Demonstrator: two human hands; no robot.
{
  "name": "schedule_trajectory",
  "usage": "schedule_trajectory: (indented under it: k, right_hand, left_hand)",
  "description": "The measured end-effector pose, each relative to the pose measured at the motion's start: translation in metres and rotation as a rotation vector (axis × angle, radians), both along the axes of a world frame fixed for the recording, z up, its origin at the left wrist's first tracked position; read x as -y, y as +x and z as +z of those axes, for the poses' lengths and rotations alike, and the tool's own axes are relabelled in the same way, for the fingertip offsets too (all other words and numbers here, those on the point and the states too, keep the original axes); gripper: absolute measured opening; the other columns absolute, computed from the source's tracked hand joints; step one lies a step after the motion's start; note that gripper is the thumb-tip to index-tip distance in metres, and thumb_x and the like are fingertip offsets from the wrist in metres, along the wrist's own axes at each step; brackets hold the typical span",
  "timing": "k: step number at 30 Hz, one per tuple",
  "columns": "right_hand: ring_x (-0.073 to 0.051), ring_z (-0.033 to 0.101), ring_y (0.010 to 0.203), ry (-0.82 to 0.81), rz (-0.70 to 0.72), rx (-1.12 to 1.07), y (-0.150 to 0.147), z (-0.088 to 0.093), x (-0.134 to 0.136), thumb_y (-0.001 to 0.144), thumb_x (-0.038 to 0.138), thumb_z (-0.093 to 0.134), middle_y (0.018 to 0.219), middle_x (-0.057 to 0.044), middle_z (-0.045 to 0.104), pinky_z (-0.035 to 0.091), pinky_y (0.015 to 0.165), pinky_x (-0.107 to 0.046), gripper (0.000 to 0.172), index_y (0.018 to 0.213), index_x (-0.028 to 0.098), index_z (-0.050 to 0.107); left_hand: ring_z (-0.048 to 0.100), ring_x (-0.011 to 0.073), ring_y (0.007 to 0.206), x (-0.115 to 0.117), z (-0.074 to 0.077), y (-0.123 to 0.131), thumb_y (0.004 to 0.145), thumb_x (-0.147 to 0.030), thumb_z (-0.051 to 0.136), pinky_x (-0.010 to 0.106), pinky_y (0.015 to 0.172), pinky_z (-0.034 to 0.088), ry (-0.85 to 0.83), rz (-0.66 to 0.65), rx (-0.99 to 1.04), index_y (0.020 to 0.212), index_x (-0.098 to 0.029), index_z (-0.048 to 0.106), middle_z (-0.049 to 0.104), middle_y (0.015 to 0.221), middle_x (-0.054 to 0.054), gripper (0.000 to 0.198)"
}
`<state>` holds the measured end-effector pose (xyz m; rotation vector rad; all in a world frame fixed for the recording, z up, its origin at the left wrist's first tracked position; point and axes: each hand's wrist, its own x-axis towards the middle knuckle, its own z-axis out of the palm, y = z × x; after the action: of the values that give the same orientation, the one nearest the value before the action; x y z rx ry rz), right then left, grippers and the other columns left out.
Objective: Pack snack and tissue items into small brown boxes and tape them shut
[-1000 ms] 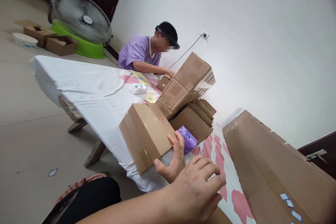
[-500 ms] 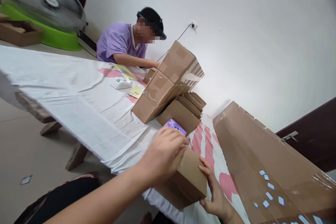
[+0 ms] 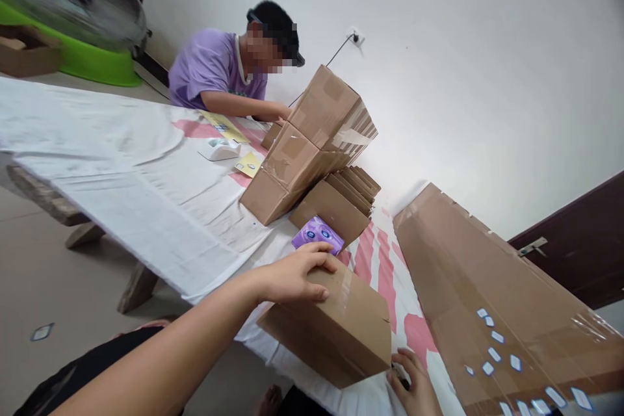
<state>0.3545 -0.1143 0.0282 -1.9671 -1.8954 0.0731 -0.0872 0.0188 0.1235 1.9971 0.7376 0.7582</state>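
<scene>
A brown cardboard box (image 3: 353,312) lies near me at the table's front edge, with a strip of clear tape across its top. My left hand (image 3: 299,276) rests on top of the box, fingers spread and lying against it. By the box's lower right corner, my right hand (image 3: 416,383) has its thumb and fingers closed around a small dark thing (image 3: 402,377), too small to name. Just behind the box is a purple packet (image 3: 318,235) with two round blue marks.
Taped cardboard boxes (image 3: 292,156) stand stacked beyond, with folded cardboard (image 3: 334,211) beside them. A large cardboard panel (image 3: 487,286) bearing small labels leans at right. Across the white cloth-covered table (image 3: 127,188) sits another person (image 3: 209,68). A fan (image 3: 78,0) stands back left.
My left hand has opened and now lies on the box top. My right hand has moved down from the box's side to its lower corner. More of the purple packet shows.
</scene>
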Motion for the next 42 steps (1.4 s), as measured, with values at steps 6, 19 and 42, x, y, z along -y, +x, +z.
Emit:
schedule_trajectory:
  k: [6, 19, 42]
  right_hand:
    - [-0.028, 0.068, 0.090, -0.093, -0.075, -0.018, 0.023, -0.013, 0.012, 0.073, 0.040, 0.059, 0.092, -0.011, 0.072, 0.053, 0.086, -0.041, 0.035, 0.097, 0.020, 0.073]
    - [-0.023, 0.062, 0.075, -0.105, -0.114, -0.157, 0.011, -0.005, -0.012, 0.063, 0.029, 0.047, 0.077, -0.005, 0.064, 0.049, 0.074, -0.036, 0.031, 0.086, 0.018, 0.066]
    - [-0.016, 0.057, 0.067, 0.281, 0.547, 0.283, -0.195, 0.160, -0.066, 0.091, 0.031, 0.047, 0.084, -0.003, 0.058, 0.047, 0.061, -0.029, 0.026, 0.113, 0.019, 0.043]
  left_hand:
    - [0.027, 0.0262, 0.141, -0.002, 0.003, 0.001, 0.078, -0.022, 0.053, 0.039, 0.115, 0.025, 0.020, -0.004, -0.006, 0.114, -0.020, 0.061, 0.035, 0.151, 0.010, 0.037]
    - [0.034, 0.0265, 0.138, -0.004, 0.000, 0.002, 0.074, -0.020, 0.052, 0.039, 0.114, 0.026, 0.024, -0.005, 0.050, 0.112, -0.022, 0.064, 0.039, 0.148, 0.007, 0.039]
    - [0.039, 0.0278, 0.133, -0.003, -0.003, 0.004, 0.074, -0.022, 0.056, 0.039, 0.112, 0.030, 0.106, 0.042, 0.077, 0.117, -0.020, 0.060, 0.048, 0.141, 0.008, 0.043]
